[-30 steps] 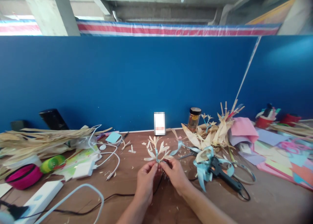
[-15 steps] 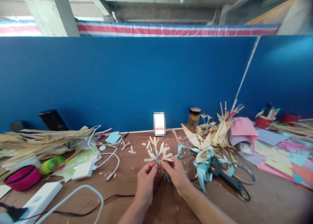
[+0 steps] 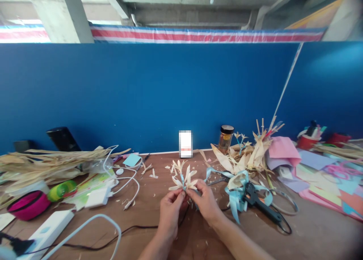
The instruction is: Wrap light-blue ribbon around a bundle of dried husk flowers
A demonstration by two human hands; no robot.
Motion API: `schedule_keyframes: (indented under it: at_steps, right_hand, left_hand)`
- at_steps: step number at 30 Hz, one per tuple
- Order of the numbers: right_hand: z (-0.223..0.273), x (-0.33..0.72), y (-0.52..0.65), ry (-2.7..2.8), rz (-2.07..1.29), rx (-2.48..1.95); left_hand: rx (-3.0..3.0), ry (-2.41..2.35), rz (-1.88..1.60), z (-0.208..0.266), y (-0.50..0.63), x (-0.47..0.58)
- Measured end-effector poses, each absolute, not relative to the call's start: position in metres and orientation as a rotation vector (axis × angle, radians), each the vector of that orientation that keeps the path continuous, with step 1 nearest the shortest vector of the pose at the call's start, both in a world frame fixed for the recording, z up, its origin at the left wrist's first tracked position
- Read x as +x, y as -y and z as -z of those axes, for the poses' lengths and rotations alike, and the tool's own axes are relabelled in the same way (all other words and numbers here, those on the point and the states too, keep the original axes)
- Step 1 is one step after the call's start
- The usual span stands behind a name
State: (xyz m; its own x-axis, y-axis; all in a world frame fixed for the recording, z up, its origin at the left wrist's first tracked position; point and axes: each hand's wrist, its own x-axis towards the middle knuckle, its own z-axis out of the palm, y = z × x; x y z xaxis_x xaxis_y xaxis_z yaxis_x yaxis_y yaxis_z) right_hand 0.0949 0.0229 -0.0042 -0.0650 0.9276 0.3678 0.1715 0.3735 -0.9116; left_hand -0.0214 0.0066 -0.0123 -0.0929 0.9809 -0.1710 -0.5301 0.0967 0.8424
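Between my two hands, just above the brown table, is a corn-husk flower [image 3: 188,177] with pale spread petals and light blue wrapping on its stem. My left hand [image 3: 171,203] pinches its base from the left, thumb against fingers. From the right, my right hand [image 3: 202,199] pinches the same base with thumb and forefinger. The fingertips of both hands nearly meet and hide the lower stem. Behind the petals rises a smaller husk blossom [image 3: 178,167] on a blue stem; whether it is joined to the flower I cannot tell.
To the right lie a black glue gun [image 3: 262,205], light blue ribbon [image 3: 235,199], a husk bundle [image 3: 252,154] and coloured paper [image 3: 320,173]. A lidded jar [image 3: 226,138] stands behind. On the left are a power strip [image 3: 47,231], white cables [image 3: 136,180] and dried husks [image 3: 51,161].
The flower has turned and tilted slightly between my fingertips. Both hands keep their pinch in nearly the same place; the whole view has shifted a little.
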Motion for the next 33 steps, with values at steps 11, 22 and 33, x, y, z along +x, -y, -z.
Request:
schedule_keyframes:
  at_steps: [11,22,33]
  right_hand:
    - [0.010,0.093,-0.023,1.339,-1.215,-0.956]
    - [0.010,0.091,-0.024,1.191,-1.292,-0.902]
    - [0.008,0.093,-0.024,1.272,-1.354,-0.907]
  left_hand:
    - [0.670,-0.932,-1.408,0.018,-0.008,-0.023]
    - [0.767,-0.893,-1.391,0.020,-0.010,-0.022]
    - [0.826,-0.953,-1.382,0.025,-0.010,-0.023]
